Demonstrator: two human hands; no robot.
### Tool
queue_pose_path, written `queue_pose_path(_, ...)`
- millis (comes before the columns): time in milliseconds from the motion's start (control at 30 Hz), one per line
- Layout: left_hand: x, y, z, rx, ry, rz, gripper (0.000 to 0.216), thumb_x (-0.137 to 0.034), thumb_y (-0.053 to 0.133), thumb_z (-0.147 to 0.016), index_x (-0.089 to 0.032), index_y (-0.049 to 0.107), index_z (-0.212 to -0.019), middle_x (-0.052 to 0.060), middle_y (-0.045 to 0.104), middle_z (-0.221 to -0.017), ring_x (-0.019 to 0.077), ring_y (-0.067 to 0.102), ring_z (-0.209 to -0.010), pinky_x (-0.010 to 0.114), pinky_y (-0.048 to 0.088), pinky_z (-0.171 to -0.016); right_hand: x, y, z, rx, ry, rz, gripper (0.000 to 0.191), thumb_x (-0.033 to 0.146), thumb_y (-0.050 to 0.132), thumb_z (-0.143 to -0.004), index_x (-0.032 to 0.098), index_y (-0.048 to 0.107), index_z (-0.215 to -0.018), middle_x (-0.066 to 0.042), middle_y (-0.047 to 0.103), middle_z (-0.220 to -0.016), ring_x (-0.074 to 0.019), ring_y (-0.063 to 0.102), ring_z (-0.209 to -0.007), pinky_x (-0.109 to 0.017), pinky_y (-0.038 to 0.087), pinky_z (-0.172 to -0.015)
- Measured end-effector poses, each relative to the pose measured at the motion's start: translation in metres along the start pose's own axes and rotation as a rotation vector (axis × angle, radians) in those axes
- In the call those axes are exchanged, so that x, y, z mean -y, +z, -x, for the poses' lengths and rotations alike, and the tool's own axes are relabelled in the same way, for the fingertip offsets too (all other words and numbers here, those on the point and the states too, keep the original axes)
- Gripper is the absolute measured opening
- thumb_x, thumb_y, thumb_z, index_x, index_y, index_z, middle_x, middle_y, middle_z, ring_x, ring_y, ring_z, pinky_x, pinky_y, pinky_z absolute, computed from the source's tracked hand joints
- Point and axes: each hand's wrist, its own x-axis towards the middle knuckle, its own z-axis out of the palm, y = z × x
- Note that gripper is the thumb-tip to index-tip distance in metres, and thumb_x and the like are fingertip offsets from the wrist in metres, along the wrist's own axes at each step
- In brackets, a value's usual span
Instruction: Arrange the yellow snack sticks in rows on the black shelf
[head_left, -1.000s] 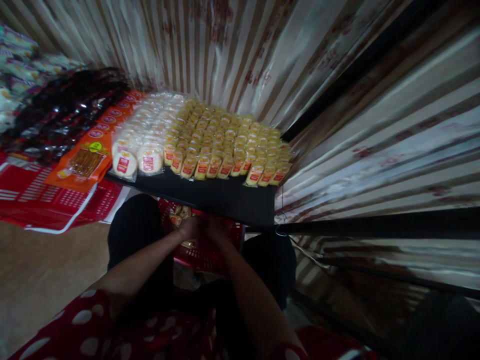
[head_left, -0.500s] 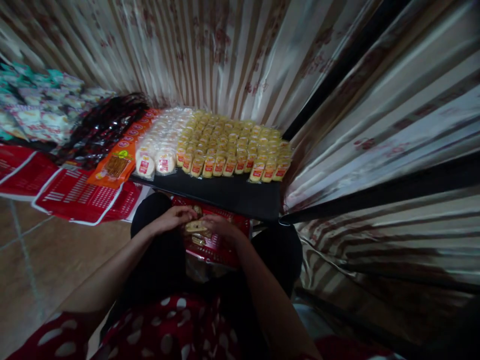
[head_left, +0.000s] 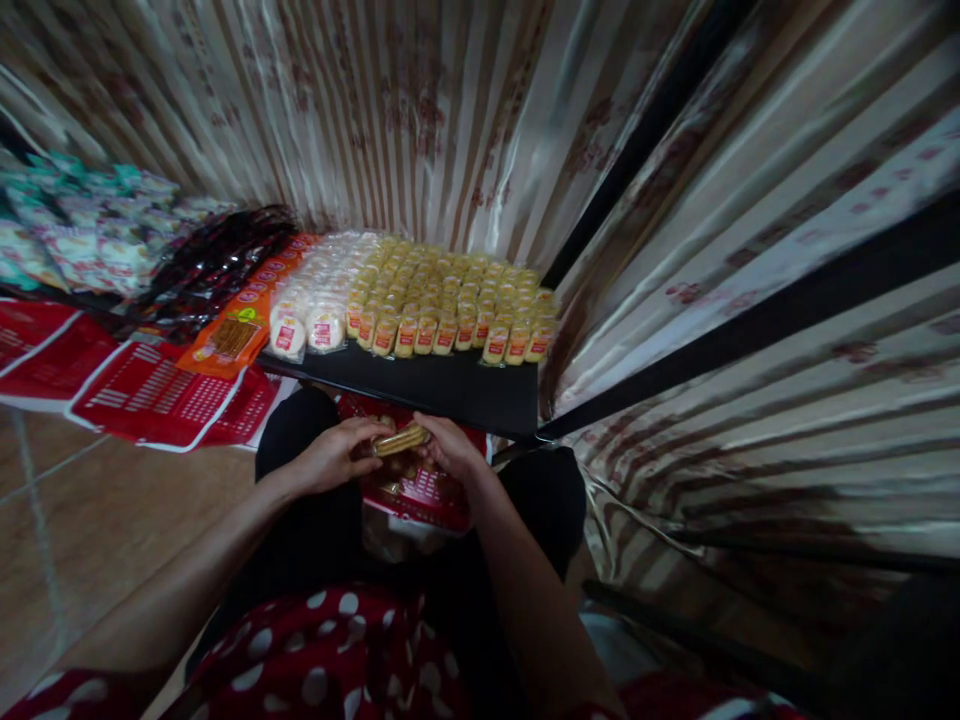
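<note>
Between my two hands is a small yellow-brown snack packet (head_left: 401,440), held tilted with its right end higher. My left hand (head_left: 339,455) grips its left end with thumb and fingers. At the other end my right hand (head_left: 448,448) closes around it, some fingertips hidden. Just below lies an open-looking red bag (head_left: 431,505) with white print, between my knees, with small brownish packets in it that are too dark to make out. On the black shelf (head_left: 442,390) ahead stand rows of yellow packaged cakes (head_left: 450,300) with red labels.
Left of the cakes are round white packets (head_left: 324,330), an orange snack bag (head_left: 225,340), dark shiny packets (head_left: 217,260) and white-and-green packets (head_left: 97,225). Red printed sheets (head_left: 165,390) hang from the shelf's front. Striped curtain (head_left: 420,110) and black poles (head_left: 750,330) border the right.
The packet in my hands has been raised slightly and turned, its right end now higher. My left thumb and fingers now pinch its left end. The view has shifted a little right.
</note>
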Motion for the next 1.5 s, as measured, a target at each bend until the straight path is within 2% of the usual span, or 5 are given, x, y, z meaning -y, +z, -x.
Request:
queue_pose_path(533, -0.030, 0.024, -0.045, -0.255, -0.334, 0.769, 0.048, -0.042, 0.060, -0.069, -0.014, 0.057, -0.107, 0.007, 0.066, -0.097, 0.0194, 0.062, -0.084, 0.030, 0.048, -0.073, 0.018, -0.005, 0.013, -0.100, -0.441, -0.067, 0.035, 0.044, 0.074, -0.064, 0.019, 0.062, -0.085, 0.005, 0.057, -0.061, -0.0051, 0.047, -0.048, -0.017, 0.037, -0.046)
queue_pose_path(900, -0.029, 0.034, -0.102, -0.251, -0.214, 0.585, 0.038, -0.044, 0.062, -0.069, -0.014, 0.061, -0.092, 0.001, 0.063, -0.076, 0.0121, 0.056, -0.064, 0.022, 0.044, -0.058, 0.047, -0.026, 0.016, -0.303, -0.625, 0.118, 0.032, 0.039, 0.069, -0.068, 0.019, 0.064, -0.092, 0.004, 0.058, -0.064, -0.0075, 0.051, -0.054, -0.018, 0.040, -0.048)
queue_pose_path(1033, -0.024, 0.047, -0.133, -0.410, -0.226, 0.528, 0.035, -0.041, 0.059, -0.072, -0.015, 0.059, -0.095, 0.000, 0.060, -0.074, 0.0101, 0.053, -0.055, 0.021, 0.042, -0.051, 0.056, -0.039, 0.003, -0.435, -0.727, -0.024, 0.046, 0.041, 0.067, -0.069, 0.021, 0.060, -0.110, -0.007, 0.065, -0.103, -0.0173, 0.062, -0.088, -0.027, 0.051, -0.068)
queue_pose_path(1233, -0.029, 0.055, -0.175, -0.560, -0.248, 0.092, 0.025, -0.030, 0.057, -0.077, -0.015, 0.061, -0.097, 0.005, 0.062, -0.085, 0.0157, 0.058, -0.074, 0.027, 0.046, -0.068, 0.062, -0.054, -0.018, -0.478, -0.702, -0.151, 0.057, 0.036, 0.068, -0.065, 0.020, 0.057, -0.118, -0.008, 0.049, -0.134, -0.0224, 0.041, -0.127, -0.040, 0.034, -0.105)
queue_pose_path(1500, -0.032, 0.069, -0.203, -0.575, -0.253, -0.053, 0.027, -0.028, 0.053, -0.081, -0.011, 0.060, -0.100, 0.011, 0.063, -0.092, 0.0221, 0.058, -0.088, 0.035, 0.045, -0.081, 0.064, -0.059, -0.023, -0.540, -0.705, -0.196, 0.055, 0.030, 0.063, -0.068, 0.018, 0.055, -0.121, -0.008, 0.047, -0.135, -0.0204, 0.043, -0.126, -0.038, 0.032, -0.107)
